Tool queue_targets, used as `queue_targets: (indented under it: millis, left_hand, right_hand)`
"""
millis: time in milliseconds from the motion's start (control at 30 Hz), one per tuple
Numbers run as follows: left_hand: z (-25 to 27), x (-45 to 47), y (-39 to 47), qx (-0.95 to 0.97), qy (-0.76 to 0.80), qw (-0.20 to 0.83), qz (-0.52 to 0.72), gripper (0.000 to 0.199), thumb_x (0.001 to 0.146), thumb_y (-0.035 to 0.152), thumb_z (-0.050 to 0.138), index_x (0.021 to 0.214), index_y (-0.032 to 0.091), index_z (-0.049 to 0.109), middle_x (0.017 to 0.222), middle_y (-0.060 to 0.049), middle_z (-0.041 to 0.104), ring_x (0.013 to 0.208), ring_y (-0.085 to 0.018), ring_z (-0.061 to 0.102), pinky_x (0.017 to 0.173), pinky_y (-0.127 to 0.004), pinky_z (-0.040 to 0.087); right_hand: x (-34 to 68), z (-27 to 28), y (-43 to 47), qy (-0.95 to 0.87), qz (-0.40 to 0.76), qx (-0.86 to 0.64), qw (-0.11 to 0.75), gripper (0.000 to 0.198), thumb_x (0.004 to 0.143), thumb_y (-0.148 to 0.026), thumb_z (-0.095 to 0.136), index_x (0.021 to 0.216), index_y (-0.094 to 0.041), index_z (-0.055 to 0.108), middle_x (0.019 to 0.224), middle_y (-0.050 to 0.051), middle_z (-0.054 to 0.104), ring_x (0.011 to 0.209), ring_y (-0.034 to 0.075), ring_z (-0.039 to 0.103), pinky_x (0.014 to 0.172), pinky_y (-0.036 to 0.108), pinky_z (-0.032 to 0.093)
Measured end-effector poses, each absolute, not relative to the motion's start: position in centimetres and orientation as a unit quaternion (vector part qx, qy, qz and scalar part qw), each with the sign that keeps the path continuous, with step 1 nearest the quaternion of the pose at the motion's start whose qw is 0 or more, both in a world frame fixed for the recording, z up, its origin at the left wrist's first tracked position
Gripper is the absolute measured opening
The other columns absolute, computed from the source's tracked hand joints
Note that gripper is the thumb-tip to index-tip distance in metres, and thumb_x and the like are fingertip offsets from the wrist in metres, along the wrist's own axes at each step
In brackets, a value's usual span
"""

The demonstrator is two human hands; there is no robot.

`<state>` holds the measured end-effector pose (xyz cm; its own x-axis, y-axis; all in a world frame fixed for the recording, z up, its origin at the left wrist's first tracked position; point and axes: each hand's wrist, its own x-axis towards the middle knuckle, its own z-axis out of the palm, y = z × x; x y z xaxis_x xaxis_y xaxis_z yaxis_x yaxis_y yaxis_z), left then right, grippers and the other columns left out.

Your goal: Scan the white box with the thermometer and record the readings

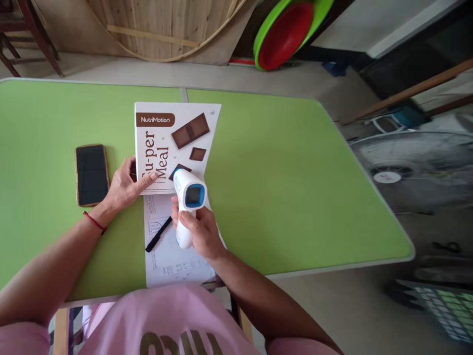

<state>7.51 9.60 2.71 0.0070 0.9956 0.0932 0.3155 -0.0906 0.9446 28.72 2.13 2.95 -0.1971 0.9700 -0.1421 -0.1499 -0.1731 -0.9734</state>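
Observation:
My left hand (127, 185) grips the lower left side of a white box (185, 128) printed "NutriMotion" and "Su-per Meal", thumb on its front and fingers behind. In my right hand (201, 227) is a white infrared thermometer (181, 185) with a blue-framed dark screen, fingers wrapped round its handle. The thermometer's head points at the box and covers part of its lower front; whether they touch I cannot tell. Below the box lies a sheet of paper (162, 268) with handwriting and print. A black pen (158, 234) rests on the paper, its upper end near my right hand.
A smartphone (91, 175) in a tan case lies left of the box on the green table (288, 187). Beyond the table stand a chair (35, 34), a round wooden board (158, 22) and green and red basins (284, 37). A fan (399, 167) is at the right.

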Motion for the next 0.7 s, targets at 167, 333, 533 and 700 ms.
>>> queue_targets:
  millis: [167, 333, 533, 700]
  left_hand:
    - [2.6, 7.61, 9.64, 0.593, 0.54, 0.399, 0.445, 0.071, 0.078, 0.083, 0.079, 0.108, 0.021, 0.065, 0.11, -0.013, 0.08, 0.096, -0.034, 0.077, 0.079, -0.048, 0.063]
    - [2.69, 7.59, 9.68, 0.591, 0.545, 0.397, 0.442, 0.073, 0.077, 0.084, 0.078, 0.109, 0.02, 0.064, 0.11, -0.014, 0.08, 0.098, -0.035, 0.077, 0.081, -0.05, 0.063]
    - [2.73, 7.45, 9.71, 0.593, 0.551, 0.398, 0.432, 0.071, 0.078, 0.082, 0.078, 0.109, 0.021, 0.062, 0.114, -0.016, 0.079, 0.104, -0.038, 0.076, 0.086, -0.053, 0.064]
    - [2.75, 7.4, 9.72, 0.601, 0.544, 0.393, 0.434, 0.065, 0.081, 0.078, 0.079, 0.108, 0.021, 0.064, 0.112, -0.015, 0.078, 0.103, -0.037, 0.076, 0.086, -0.053, 0.065]
  right_hand:
    - [28.65, 3.18, 2.24, -0.464, 0.617, -0.456, 0.443, 0.047, 0.08, -0.068, 0.077, 0.086, -0.023, 0.064, 0.068, -0.002, 0.058, 0.057, 0.014, 0.048, 0.053, 0.031, 0.044]
    - [28.57, 3.45, 2.33, -0.456, 0.621, -0.449, 0.454, 0.051, 0.078, -0.069, 0.079, 0.097, -0.023, 0.069, 0.071, -0.002, 0.06, 0.057, 0.013, 0.048, 0.053, 0.03, 0.044]
    - [28.56, 3.53, 2.33, -0.451, 0.622, -0.448, 0.458, 0.049, 0.079, -0.068, 0.079, 0.096, -0.022, 0.07, 0.07, -0.002, 0.06, 0.056, 0.013, 0.048, 0.052, 0.03, 0.044]
    - [28.57, 3.34, 2.37, -0.462, 0.614, -0.451, 0.454, 0.05, 0.079, -0.069, 0.077, 0.095, -0.023, 0.068, 0.07, -0.002, 0.06, 0.057, 0.013, 0.048, 0.053, 0.031, 0.043]
